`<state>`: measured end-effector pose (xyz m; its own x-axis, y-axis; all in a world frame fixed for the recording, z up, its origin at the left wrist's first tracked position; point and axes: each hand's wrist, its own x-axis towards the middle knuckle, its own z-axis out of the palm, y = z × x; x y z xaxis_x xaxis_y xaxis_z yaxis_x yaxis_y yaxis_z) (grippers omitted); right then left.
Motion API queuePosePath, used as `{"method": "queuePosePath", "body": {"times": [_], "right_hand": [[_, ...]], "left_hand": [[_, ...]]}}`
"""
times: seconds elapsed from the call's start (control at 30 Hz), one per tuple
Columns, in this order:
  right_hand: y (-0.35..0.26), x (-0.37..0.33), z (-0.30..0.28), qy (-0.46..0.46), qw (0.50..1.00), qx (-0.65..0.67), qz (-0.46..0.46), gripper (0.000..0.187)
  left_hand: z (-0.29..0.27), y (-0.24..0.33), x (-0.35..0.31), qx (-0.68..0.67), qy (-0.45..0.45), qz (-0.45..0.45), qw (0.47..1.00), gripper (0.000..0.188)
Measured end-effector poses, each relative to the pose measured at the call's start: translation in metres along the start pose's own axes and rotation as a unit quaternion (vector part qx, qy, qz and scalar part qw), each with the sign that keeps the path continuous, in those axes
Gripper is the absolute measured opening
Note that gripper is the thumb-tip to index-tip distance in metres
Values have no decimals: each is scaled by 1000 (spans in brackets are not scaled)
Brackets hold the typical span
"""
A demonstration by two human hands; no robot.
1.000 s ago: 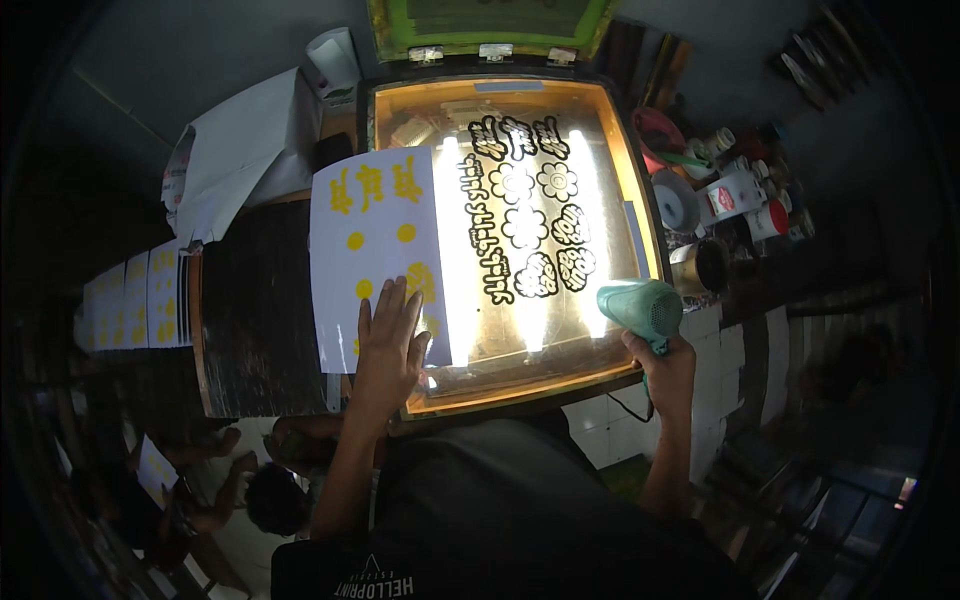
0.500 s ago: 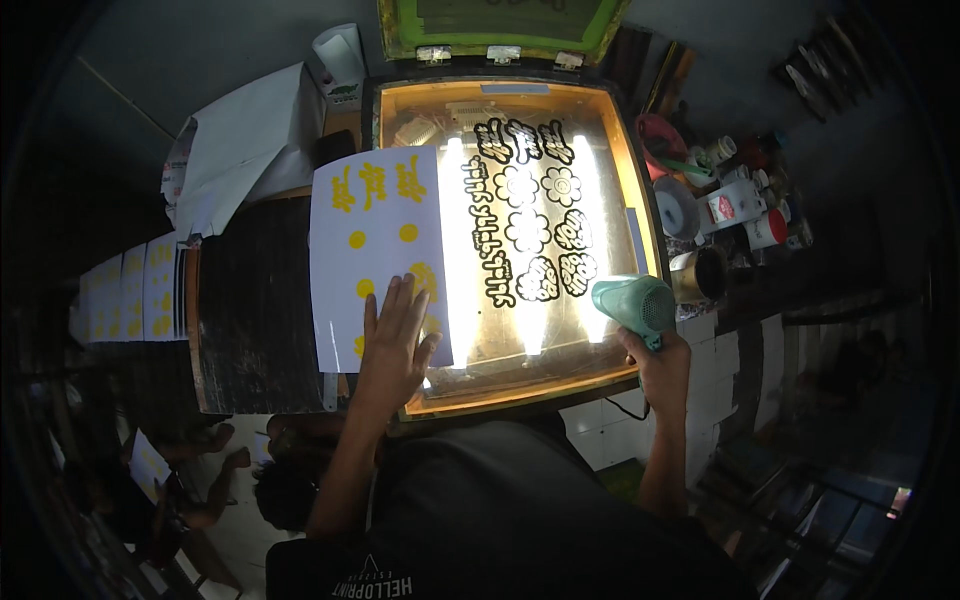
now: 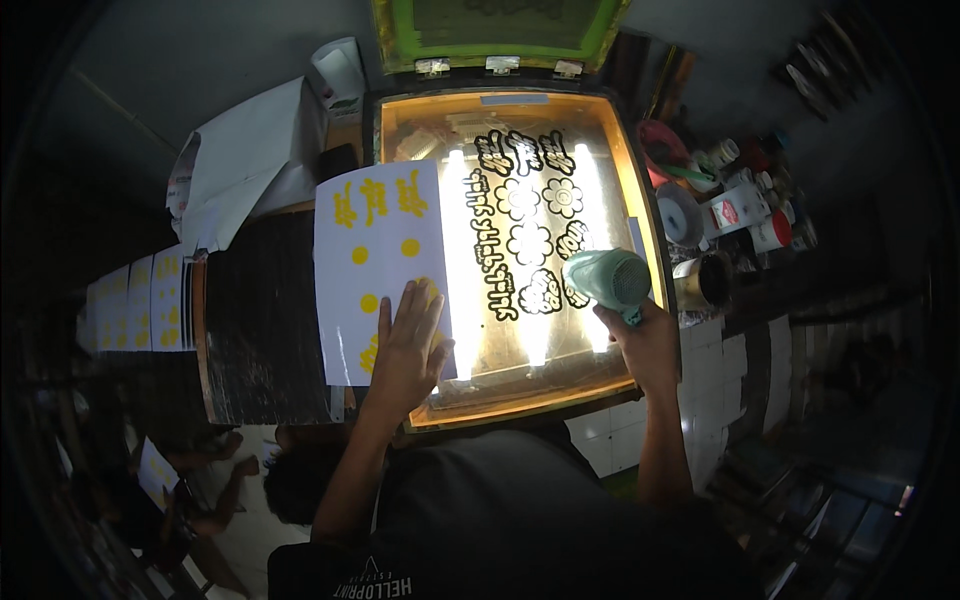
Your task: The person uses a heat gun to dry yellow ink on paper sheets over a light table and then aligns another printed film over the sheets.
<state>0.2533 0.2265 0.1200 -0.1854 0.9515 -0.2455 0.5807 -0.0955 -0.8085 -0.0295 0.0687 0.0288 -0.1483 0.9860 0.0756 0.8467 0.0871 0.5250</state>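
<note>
A white sheet (image 3: pixel 385 260) printed with yellow lettering and dots lies over the left side of a lit glass light table (image 3: pixel 500 350). My left hand (image 3: pixel 408 345) rests flat on the sheet's lower right part, fingers stretched out. In my right hand (image 3: pixel 645 340) is a pale green hair dryer (image 3: pixel 605 277), gripped by its handle above the table's lower right area, its nozzle pointing left. Beneath the glass or on it, I cannot tell which, are black-outlined flowers and lettering (image 3: pixel 530 200); the dryer hides some of them.
A hinged screen-printing frame (image 3: pixel 500 45) stands raised at the far edge. Bottles and tubs (image 3: pixel 735 205) crowd the right side. To the left are a dark board (image 3: pixel 260 320), a white paper-covered bulk (image 3: pixel 250 150) and several printed sheets (image 3: pixel 140 300). Another person (image 3: pixel 170 490) holds a sheet at lower left.
My right hand has carried the hair dryer left and a little away from me, over the lower right designs. The left hand stays on the sheet, and the whole view has shifted slightly.
</note>
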Motion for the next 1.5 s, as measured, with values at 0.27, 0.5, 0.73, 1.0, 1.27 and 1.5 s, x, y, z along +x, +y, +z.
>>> {"method": "queuePosePath", "body": {"times": [0.27, 0.5, 0.73, 1.0, 1.27, 1.5], "right_hand": [[-5, -10, 16, -164, 980, -85, -81, 36], [-19, 0, 41, -231, 959, -77, -145, 35], [-28, 54, 60, -157, 966, -76, -189, 36], [-70, 116, 79, -138, 967, -108, -182, 38], [-95, 177, 106, -119, 967, -67, -215, 40], [-102, 225, 123, -80, 955, -64, -279, 36]], "left_hand": [[8, -4, 9, 3, 8, 16, 1000, 63], [3, 0, 25, 28, 7, 31, 999, 64], [4, -6, 44, 37, 14, 46, 998, 61], [7, -14, 71, 38, 16, 50, 998, 58], [7, -25, 93, 32, 26, 48, 998, 57], [5, -28, 107, 26, 31, 52, 998, 58]]}}
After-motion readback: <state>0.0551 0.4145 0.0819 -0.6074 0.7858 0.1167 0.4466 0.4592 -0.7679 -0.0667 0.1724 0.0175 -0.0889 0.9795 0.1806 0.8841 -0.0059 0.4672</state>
